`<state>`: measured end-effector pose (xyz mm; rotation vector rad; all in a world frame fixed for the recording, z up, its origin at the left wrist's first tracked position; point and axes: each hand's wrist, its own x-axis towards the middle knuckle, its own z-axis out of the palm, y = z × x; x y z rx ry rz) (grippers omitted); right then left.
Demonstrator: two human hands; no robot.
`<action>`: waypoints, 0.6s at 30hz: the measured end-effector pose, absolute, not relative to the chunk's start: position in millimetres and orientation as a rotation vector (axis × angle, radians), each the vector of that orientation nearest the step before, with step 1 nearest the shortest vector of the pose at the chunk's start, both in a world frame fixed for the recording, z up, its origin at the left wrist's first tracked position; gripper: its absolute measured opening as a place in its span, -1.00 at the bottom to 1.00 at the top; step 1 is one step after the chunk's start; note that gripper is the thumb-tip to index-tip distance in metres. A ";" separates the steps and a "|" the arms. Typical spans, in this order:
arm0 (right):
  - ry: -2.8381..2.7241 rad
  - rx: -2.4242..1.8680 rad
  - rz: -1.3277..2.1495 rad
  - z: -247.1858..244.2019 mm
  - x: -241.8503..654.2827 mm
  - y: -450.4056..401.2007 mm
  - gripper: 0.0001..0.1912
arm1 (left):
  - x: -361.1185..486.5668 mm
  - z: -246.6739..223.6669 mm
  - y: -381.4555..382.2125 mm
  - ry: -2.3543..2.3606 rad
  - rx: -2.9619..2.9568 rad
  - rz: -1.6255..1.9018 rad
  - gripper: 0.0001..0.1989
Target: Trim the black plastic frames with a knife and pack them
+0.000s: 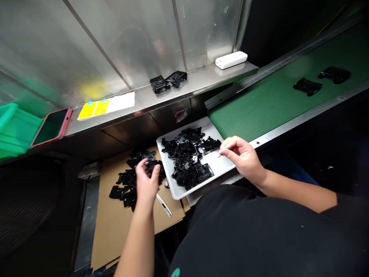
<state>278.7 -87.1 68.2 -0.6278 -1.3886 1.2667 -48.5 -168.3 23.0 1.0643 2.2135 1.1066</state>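
Note:
My left hand (147, 180) is over the heap of black plastic parts (122, 192) on the cardboard, its thumb and fingers apart with nothing visible between them. Closed in a pinch, my right hand (240, 156) is above the right edge of a white tray (220, 163). A tiny thin dark tip sticks out of the pinch; what it belongs to is too small to name. More black parts (186, 157) are piled in the tray. A white and dark pen-like tool (163, 205) lies on the cardboard (108, 227) beside my left wrist.
A green conveyor belt (259, 104) carries two black parts (307, 86) at the right. On the metal ledge (198, 82) are black parts (160, 84), a white device (231, 60), yellow labels (93, 109) and a phone (53, 127). A green bin (17, 130) is far left.

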 end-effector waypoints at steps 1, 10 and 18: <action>-1.371 -0.676 1.239 63.9 288.5 -86.0 -0.86 | -71.8 14.8 -164.2 2.338 1.066 1.052 -0.08; -1.224 -0.998 1.098 32.5 350.4 -99.6 -0.82 | -93.1 -9.2 -97.7 2.580 1.444 0.678 -0.32; -1.189 -1.013 1.155 33.8 357.7 -104.5 -0.79 | 108.3 -59.6 45.7 1.788 1.979 0.287 -0.61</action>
